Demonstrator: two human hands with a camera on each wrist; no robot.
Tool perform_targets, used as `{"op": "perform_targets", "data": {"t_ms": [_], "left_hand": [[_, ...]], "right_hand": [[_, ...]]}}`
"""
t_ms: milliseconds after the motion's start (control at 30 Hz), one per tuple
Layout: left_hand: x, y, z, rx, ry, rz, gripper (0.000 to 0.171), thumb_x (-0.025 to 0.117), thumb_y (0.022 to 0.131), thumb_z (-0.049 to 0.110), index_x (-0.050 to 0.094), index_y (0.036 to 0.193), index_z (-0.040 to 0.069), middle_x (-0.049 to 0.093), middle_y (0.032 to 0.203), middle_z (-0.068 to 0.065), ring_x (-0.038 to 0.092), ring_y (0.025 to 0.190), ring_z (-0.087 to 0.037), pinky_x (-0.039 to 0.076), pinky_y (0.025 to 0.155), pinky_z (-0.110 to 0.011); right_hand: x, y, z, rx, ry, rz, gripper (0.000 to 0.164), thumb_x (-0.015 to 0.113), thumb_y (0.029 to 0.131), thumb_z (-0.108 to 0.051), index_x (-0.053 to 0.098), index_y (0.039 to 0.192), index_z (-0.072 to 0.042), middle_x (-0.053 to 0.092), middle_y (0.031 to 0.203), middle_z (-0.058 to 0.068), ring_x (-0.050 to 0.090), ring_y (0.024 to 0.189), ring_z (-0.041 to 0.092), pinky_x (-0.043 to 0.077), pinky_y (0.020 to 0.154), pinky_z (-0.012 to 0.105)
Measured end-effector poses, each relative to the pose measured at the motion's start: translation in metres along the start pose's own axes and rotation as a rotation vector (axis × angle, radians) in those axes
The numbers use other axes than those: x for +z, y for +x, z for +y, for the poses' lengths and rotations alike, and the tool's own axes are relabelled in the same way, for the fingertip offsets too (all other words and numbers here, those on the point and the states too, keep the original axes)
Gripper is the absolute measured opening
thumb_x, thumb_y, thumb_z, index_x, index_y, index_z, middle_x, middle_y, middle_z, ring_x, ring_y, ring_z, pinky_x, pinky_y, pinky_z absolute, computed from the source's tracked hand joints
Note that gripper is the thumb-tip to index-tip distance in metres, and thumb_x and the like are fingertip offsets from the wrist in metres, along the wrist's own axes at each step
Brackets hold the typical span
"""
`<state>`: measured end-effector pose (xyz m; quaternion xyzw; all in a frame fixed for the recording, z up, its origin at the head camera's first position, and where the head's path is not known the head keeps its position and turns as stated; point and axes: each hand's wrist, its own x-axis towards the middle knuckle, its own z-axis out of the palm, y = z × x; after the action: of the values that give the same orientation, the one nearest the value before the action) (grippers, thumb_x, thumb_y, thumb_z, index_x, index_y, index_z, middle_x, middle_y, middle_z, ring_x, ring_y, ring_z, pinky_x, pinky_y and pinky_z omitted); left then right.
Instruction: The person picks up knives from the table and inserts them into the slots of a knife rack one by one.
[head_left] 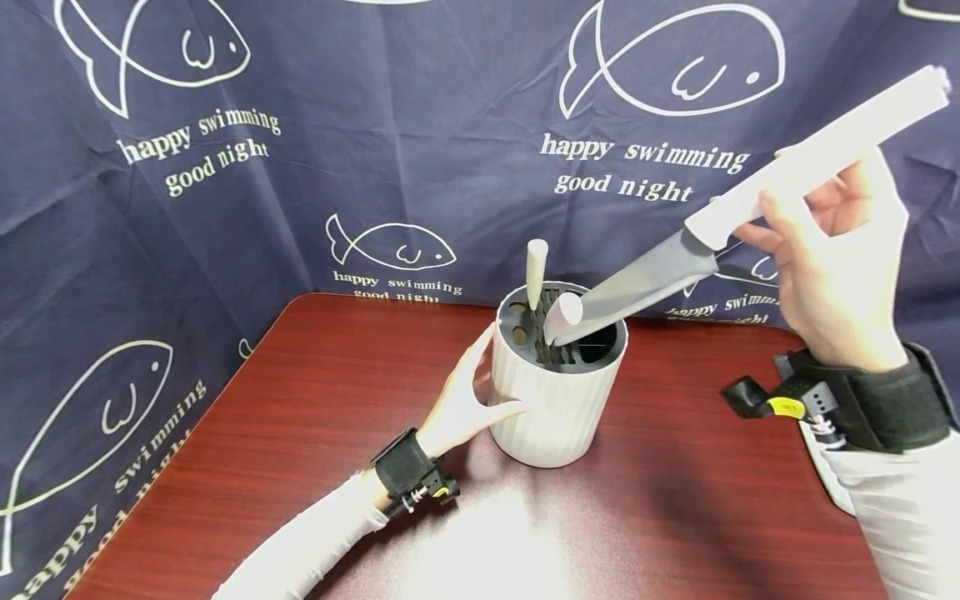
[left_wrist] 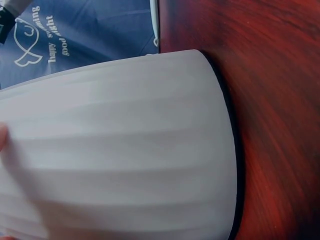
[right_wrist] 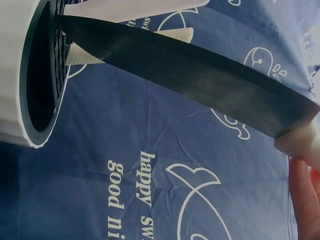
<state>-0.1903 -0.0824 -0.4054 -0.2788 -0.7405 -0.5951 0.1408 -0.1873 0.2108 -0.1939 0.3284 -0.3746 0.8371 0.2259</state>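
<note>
Knife (head_left: 720,218) slants down and left from the right grip (head_left: 843,258) — thumb and fingers pinching its white handle (head_left: 817,156) — long axis tilted, tip at the slotted top of a white holder (head_left: 555,408) on the table (head_left: 360,375). The left grip (head_left: 465,404), nearer the holder, clasps its side.

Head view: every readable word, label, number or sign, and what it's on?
"happy swimming": blue cloth, printed repeatedly
"good night": same cloth, under those words
Right-wrist yellow tag: too small to read
Left-wrist yellow tag: too small to read
White holder, held knife: no readable text
</note>
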Motion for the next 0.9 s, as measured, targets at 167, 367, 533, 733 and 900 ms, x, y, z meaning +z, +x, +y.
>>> {"op": "perform_targets", "data": {"t_ms": [167, 367, 533, 733, 900], "left_hand": [[-0.0004, -0.0018, 0.0013, 0.001, 0.009, 0.001, 0.104, 0.084, 0.072, 0.001, 0.023, 0.155, 0.015, 0.027, 0.158, -0.004, 0.032, 0.142, -0.023, 0.041, 0.109, -0.042], [0.001, -0.0014, 0.0005, 0.009, -0.01, -0.004, 0.106, 0.084, 0.069, -0.004, 0.023, 0.154, 0.011, 0.027, 0.157, -0.007, 0.03, 0.142, -0.022, 0.039, 0.11, -0.042], [0.0018, -0.0009, 0.0013, 0.017, -0.028, 0.002, 0.109, 0.084, 0.067, -0.008, 0.021, 0.154, 0.006, 0.025, 0.158, -0.011, 0.028, 0.143, -0.027, 0.039, 0.11, -0.046], [0.0009, -0.0012, 0.0022, 0.01, -0.013, 0.0, 0.107, 0.085, 0.068, -0.004, 0.022, 0.154, 0.01, 0.026, 0.158, -0.008, 0.031, 0.142, -0.025, 0.04, 0.109, -0.043], [0.0001, -0.0014, 0.002, 0.017, 0.006, -0.001, 0.104, 0.084, 0.071, 0.0, 0.023, 0.154, 0.012, 0.027, 0.158, -0.007, 0.031, 0.142, -0.024, 0.04, 0.11, -0.043]], "right_hand": [[0.0023, -0.0004, 0.0016, -0.006, -0.034, -0.004, 0.034, 0.055, 0.078, 0.03, 0.05, 0.109, 0.015, 0.063, 0.082, 0.023, 0.066, 0.067, 0.033, 0.061, 0.059, 0.04], [0.0036, -0.0012, 0.0028, -0.014, -0.072, -0.006, 0.036, 0.06, 0.075, 0.028, 0.052, 0.107, 0.014, 0.063, 0.082, 0.022, 0.066, 0.067, 0.031, 0.061, 0.06, 0.039], [0.004, -0.0018, 0.0032, -0.008, -0.106, -0.016, 0.035, 0.059, 0.077, 0.027, 0.053, 0.108, 0.012, 0.065, 0.083, 0.024, 0.067, 0.069, 0.03, 0.061, 0.062, 0.038], [0.0046, -0.0021, 0.0035, -0.007, -0.111, -0.012, 0.034, 0.059, 0.078, 0.026, 0.053, 0.108, 0.012, 0.066, 0.083, 0.024, 0.067, 0.068, 0.029, 0.061, 0.063, 0.037], [0.0079, -0.0014, 0.0033, -0.02, -0.113, -0.022, 0.034, 0.058, 0.078, 0.027, 0.053, 0.107, 0.012, 0.066, 0.083, 0.025, 0.068, 0.07, 0.03, 0.061, 0.063, 0.036]]}}
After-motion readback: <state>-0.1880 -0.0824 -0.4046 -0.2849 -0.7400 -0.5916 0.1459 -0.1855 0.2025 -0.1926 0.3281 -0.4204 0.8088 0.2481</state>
